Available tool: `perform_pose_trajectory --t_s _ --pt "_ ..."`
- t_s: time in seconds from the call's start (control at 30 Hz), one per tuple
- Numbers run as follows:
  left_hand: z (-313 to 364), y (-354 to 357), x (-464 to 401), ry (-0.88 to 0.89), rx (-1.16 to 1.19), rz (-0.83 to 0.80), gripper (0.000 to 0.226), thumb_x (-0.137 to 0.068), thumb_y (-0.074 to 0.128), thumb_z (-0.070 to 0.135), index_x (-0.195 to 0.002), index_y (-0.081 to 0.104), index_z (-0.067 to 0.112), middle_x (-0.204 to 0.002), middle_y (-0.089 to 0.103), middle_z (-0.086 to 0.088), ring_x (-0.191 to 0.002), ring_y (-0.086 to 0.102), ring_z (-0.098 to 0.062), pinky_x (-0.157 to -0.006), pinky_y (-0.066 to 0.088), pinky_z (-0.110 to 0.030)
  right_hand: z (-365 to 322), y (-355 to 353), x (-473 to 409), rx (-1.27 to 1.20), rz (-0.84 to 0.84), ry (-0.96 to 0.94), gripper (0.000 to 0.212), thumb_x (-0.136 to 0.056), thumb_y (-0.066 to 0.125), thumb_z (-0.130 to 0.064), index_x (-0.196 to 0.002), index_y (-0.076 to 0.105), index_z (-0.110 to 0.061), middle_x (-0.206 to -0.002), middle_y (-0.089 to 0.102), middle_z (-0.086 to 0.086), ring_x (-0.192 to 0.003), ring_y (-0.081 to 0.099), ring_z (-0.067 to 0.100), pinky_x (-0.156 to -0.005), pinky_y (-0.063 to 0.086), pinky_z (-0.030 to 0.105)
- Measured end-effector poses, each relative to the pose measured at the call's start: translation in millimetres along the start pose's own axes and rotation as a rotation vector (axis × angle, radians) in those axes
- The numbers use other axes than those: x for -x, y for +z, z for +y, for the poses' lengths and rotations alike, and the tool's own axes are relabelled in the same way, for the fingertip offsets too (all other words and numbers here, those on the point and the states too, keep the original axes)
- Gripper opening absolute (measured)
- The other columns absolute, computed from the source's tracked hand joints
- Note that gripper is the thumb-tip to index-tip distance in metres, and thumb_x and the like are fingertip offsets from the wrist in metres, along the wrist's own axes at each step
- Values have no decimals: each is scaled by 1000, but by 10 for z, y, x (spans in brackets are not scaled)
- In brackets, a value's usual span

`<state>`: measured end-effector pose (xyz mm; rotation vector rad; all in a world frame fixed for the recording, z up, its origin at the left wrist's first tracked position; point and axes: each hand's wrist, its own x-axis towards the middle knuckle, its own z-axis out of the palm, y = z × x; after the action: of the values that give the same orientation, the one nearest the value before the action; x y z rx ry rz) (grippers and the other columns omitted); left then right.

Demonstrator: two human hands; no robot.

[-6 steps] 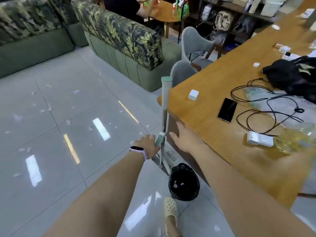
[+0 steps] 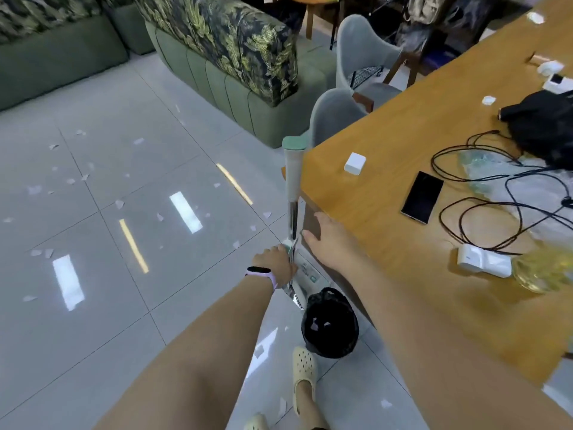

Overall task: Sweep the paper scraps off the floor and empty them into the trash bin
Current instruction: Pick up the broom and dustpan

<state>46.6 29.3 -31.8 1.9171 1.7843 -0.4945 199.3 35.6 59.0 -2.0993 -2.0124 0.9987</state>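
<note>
Left hand clenched around broom handle low down, beside table corner. Right hand released, fingers straight, near handle, not touching.

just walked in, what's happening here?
A person is fetching the sweeping set that stands upright against the corner of the wooden table. Their left hand grips it low on the handles, while the right hand reaches in beside it, fingers straight, holding nothing. Paper scraps lie scattered across the tiled floor, so sweeping has not begun. A black-lined trash bin sits on the floor by the person's foot.
</note>
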Motion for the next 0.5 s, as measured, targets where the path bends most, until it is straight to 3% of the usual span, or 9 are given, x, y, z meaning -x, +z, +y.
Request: perform_pose_trajectory --t_s 0.13,0.23,0.33,0.43,0.5 --pt "-3 176 -332 -180 183 -80 30 -96 53 30 -118 45 11 -97 58 -6 -81 58 -31 -77 54 -44 11 21 -199 -95 -59 -18 62 -99 49 -46 -154 27 -25 -104 64 4 -94 64 24 -84 55 42" --pt "-3 168 -380 -209 341 -95 26 -98 49 18 -122 46 7 -106 61 -11 -89 60 -35 -74 47 -38 -20 36 -270 -16 -82 -72 61 -100 50 -41 -154 26 -24 -106 66 5 -89 62 23 -69 50 34" --pt "29 186 -412 -222 479 -112 31 -101 46 13 -129 46 2 -120 62 -18 -107 64 -38 -73 43 -35 34 152 -346 -105 -123 29 50 -100 49 -36 -145 35 -20 -109 63 6 -89 60 25 -64 43 32" --pt "44 186 -358 -202 537 -132 31 -103 47 18 -126 46 -1 -122 59 -21 -109 62 -39 -71 42 -33 111 437 -421 -299 -241 217 21 -99 49 -35 -108 50 -15 -96 57 5 -83 60 25 -69 43 32" --pt "25 211 -288 -189 566 -130 30 -103 47 20 -123 47 -2 -119 59 -20 -104 62 -40 -70 44 -35 119 652 -440 -520 -279 340 22 -96 51 -32 -80 49 -16 -77 55 6 -61 54 22 -63 43 31"
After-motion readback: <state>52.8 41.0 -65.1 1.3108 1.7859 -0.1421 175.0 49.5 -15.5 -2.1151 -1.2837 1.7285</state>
